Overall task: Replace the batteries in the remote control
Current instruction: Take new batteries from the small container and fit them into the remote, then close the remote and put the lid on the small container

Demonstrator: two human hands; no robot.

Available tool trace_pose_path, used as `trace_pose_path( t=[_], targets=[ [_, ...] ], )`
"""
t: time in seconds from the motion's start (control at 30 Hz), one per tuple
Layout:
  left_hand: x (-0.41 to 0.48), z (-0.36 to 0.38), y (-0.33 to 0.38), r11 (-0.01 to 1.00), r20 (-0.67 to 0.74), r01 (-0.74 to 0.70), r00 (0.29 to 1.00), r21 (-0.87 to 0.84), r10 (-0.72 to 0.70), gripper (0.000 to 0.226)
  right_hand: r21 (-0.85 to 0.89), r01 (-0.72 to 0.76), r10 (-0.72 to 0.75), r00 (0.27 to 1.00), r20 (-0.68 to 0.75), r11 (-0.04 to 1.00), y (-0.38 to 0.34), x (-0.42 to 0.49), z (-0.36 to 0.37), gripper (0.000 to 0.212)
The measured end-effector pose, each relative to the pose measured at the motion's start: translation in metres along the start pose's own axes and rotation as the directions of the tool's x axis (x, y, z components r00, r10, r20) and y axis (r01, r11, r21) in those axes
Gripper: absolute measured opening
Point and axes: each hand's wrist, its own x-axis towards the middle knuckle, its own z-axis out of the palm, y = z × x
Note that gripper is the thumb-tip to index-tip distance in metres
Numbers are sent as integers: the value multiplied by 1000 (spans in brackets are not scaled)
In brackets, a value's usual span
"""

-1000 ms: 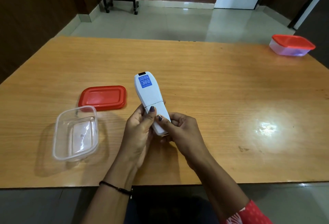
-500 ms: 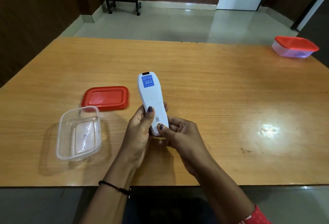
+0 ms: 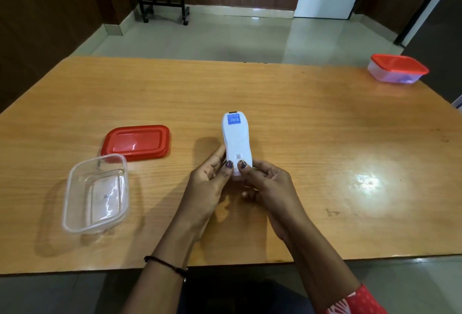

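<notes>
Both hands meet at the near end of the remote control (image 3: 236, 138) and hold it just above the table (image 3: 312, 118), back side up. Its long axis runs almost straight away from the person, with the end bearing a blue label (image 3: 233, 120) pointing away from the hands and the end with a small code sticker (image 3: 238, 156) nearest them.

The left hand (image 3: 207, 183) is curled around the remote's left edge, with its thumb (image 3: 228, 166) pressed on the back. The right hand (image 3: 267, 188) cups the near end from the right, and its thumb (image 3: 242, 165) lies just beside the left one, the two tips almost touching. The other fingers are folded under the remote and mostly hidden.

A second ago the remote leaned with its far end toward the left, the left thumb sat higher up the back, and a seam showed across the back; now it is straightened, both thumbs are level at the near end, and no seam shows.

To the left of the left hand stands an open clear container (image 3: 96, 193), and its red lid (image 3: 136, 141) lies just beyond it. Far beyond the right hand, a closed container (image 3: 397, 69) sits near the table's far edge
</notes>
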Motion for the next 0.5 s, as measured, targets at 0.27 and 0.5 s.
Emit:
trace_pose_path(
  t=[0.27,0.5],
  targets=[
    [8,22,-11,989,27,18,999,143,-22,48,41,128,-118,974,-192,991,3,6,3,33],
    [9,32,-6,986,52,77,996,-150,-70,54,-433,296,-451,834,-318,852,13,11,2,33]
  ],
)
